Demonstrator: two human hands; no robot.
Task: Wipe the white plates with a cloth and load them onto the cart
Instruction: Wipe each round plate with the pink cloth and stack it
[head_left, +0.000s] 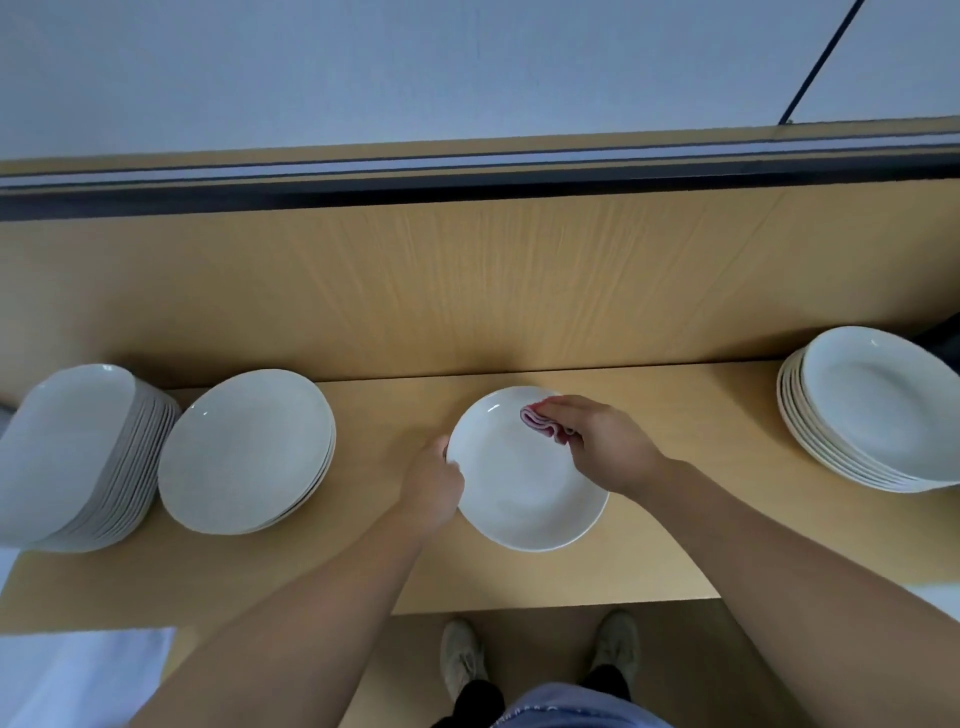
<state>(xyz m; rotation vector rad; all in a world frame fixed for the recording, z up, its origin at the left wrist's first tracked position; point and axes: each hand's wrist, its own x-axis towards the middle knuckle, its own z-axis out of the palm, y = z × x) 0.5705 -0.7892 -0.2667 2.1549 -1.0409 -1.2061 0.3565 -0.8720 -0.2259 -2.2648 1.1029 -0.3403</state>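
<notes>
A single white plate (524, 488) lies on the wooden table (675, 545) in front of me. My left hand (434, 486) grips its left rim. My right hand (602, 441) holds a folded red cloth (543, 423) against the plate's upper right inner surface. A short stack of white plates (247, 449) stands to the left. Further left stands a taller stack of white plates (72, 452). Another stack of white plates (878, 410) stands at the right end of the table.
A wooden back panel (467, 286) rises behind the table, with a dark ledge above it. My two shoes (540, 660) show on the floor below the table's front edge. White cloth-like surfaces sit at the lower left (78, 675) and far right.
</notes>
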